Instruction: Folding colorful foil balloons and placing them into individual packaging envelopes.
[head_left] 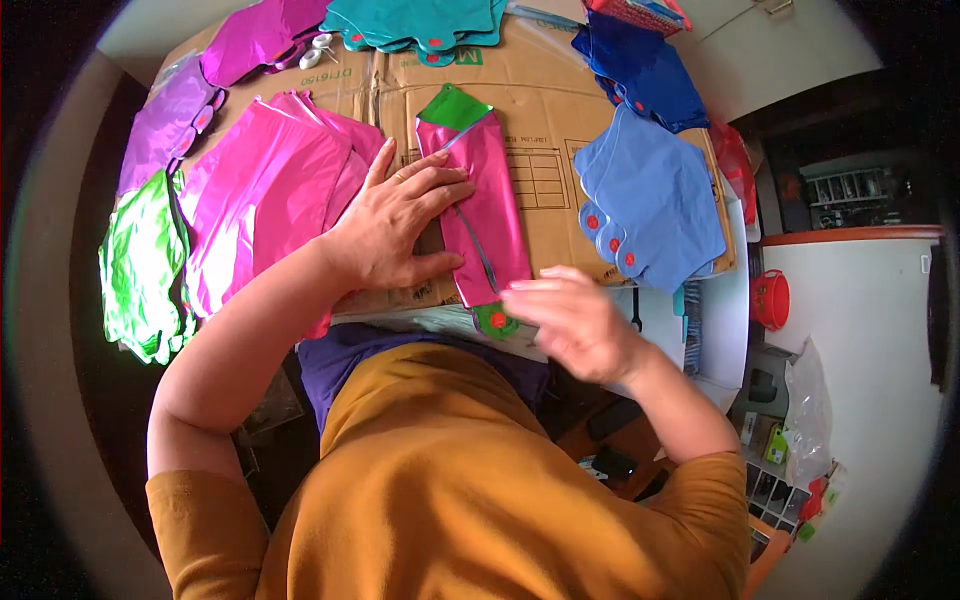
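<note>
A flat foil balloon, folded into a long strip, lies in front of me on the cardboard. Its outside is bright pink, with a green corner at the far end and a green tab with a red dot at the near end. Across its left side rests my left hand, palm down with the fingers spread, pressing on the foil. My right hand is slightly blurred at the strip's near right corner, fingers stretched out, fingertips beside or just touching the edge.
Pink foil sheets lie left of the strip, with shiny green ones and purple ones beyond. Teal foil sits at the far edge. Light blue and dark blue foil piles lie on the right.
</note>
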